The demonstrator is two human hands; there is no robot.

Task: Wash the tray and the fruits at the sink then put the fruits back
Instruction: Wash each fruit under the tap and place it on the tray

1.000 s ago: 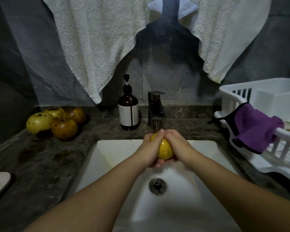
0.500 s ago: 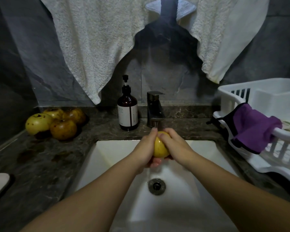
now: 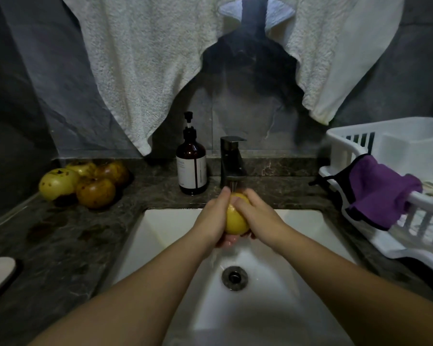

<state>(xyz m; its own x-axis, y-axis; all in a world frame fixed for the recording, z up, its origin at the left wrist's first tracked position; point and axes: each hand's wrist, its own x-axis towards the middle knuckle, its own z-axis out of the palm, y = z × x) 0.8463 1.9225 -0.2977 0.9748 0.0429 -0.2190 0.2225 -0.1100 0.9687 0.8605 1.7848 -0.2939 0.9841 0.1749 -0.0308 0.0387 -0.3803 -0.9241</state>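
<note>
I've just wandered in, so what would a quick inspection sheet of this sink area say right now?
Surface: dark marble counter around a white sink; water runs from the faucet.
Job's things: yellow fruit held under the faucet; four spotted fruits piled on the counter's left. The tray is not clearly seen.
Clutter: brown pump bottle; white dish rack with a purple cloth draped over its rim.
Hands: left hand and right hand both wrap the fruit.
Cables: nothing seen.
Surroundings: white towels hang against a dark wall.
</note>
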